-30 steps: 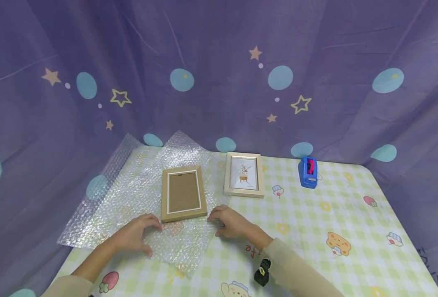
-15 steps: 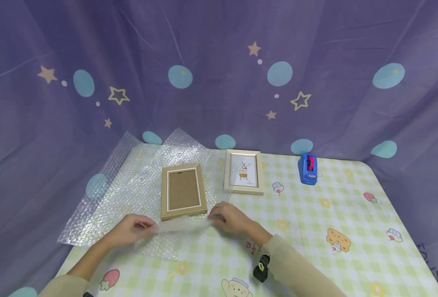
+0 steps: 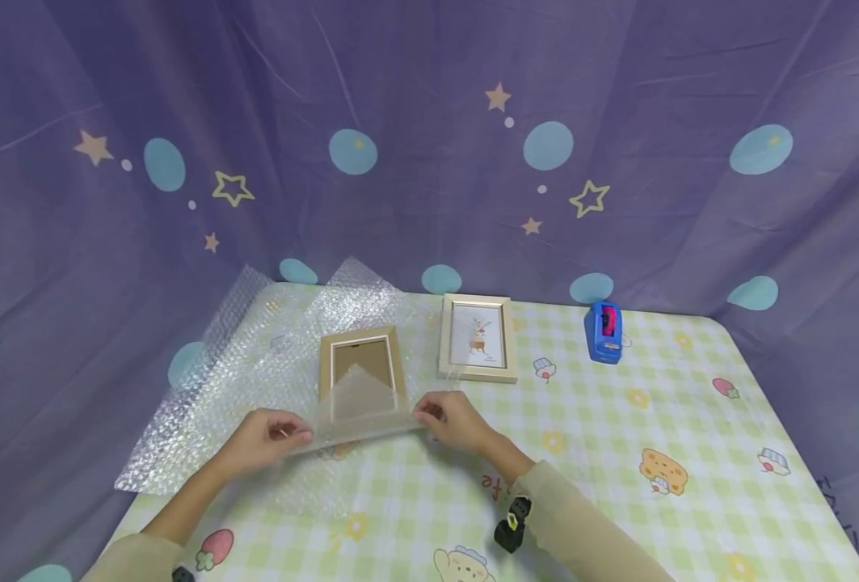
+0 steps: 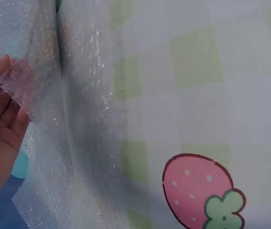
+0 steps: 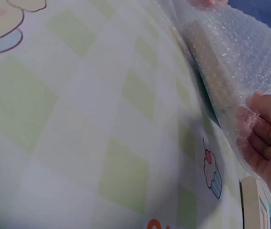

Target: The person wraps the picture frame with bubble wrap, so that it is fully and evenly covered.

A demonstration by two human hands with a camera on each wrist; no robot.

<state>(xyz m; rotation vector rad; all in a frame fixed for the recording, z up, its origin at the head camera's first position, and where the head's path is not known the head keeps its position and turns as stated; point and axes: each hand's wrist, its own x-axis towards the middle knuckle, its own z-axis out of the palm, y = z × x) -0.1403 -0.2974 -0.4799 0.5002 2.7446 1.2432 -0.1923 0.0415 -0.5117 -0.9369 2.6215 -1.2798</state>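
A gold picture frame with a white inner border and brown backing lies on a sheet of bubble wrap. The sheet's near part is folded up, its pointed corner overlapping the lower half of the frame. My left hand pinches this fold at its left side, thumb against fingers. At the frame's lower right corner, my right hand pinches the fold's other side. In the left wrist view, the left hand has wrap between thumb and fingers. The right wrist view shows the right hand gripping it likewise.
Right of the wrapped-under frame lies a second, pale gold picture frame with a plant print, partly under the wrap's edge. A blue tape dispenser stands farther right on the checked tablecloth. A purple curtain hangs behind the table.
Both hands have taken hold of the bubble wrap's near edge. They have lifted its corner off the tablecloth and folded it away from the body, over the frame's lower part.
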